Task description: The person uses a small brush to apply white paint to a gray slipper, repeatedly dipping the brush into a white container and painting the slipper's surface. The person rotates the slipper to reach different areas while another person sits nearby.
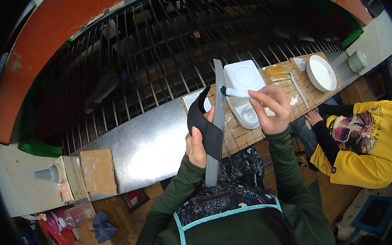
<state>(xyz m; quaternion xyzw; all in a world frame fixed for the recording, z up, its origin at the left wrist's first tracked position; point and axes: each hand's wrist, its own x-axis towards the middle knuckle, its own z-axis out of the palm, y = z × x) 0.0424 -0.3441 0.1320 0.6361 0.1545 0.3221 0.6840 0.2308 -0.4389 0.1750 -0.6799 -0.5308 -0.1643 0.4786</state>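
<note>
Left hand [197, 145] grips the grey sandal [215, 125] upright, long axis vertical; right hand [271, 109] pinches a white applicator pen [236, 92], tip touching the sole edge from the right.

The person is wearing a dark green long-sleeved top whose ribbed cuffs are closing snugly at both wrists, the sleeves creasing softly along the forearms. Over it they are wearing an apron that is showing a dark floral print of small pale and reddish specks on the upper part, with a light teal piping running across the chest and down one side. The left hand [197, 145] and right hand [272, 109] are bare, with no gloves or rings showing.
</note>
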